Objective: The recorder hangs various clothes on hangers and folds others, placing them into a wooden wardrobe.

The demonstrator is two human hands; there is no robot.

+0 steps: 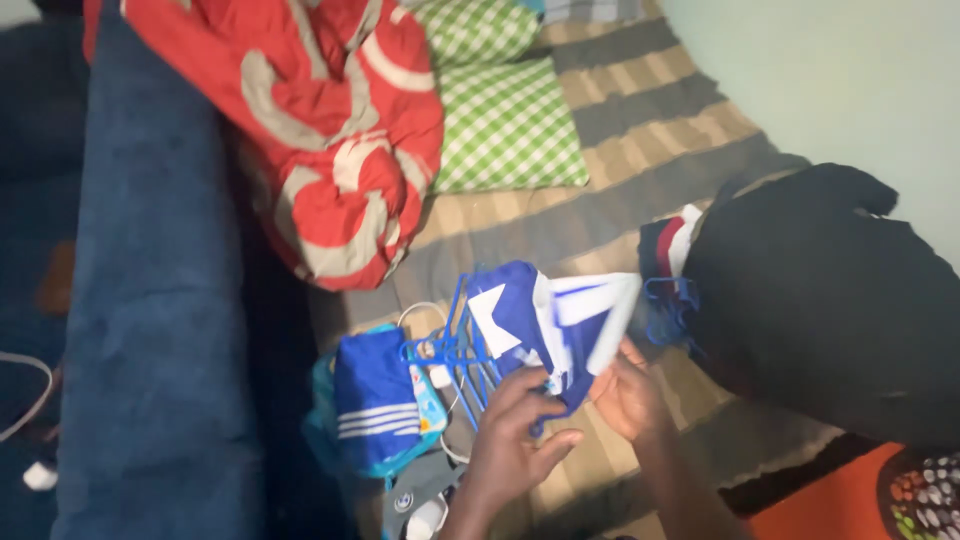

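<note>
Head view, left hand, right hand, blue garment

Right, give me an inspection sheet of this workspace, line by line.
Surface: striped bed cover, tan and grey.
Job's things: blue and white garment on blue hangers.
Clutter: red and white quilt, green checked pillows, folded blue striped garment, black garment pile.
Hands: left hand and right hand both grip the blue and white garment.
Cables: white cable beside the hangers.
Surroundings: blue blanket, pale wall.
</note>
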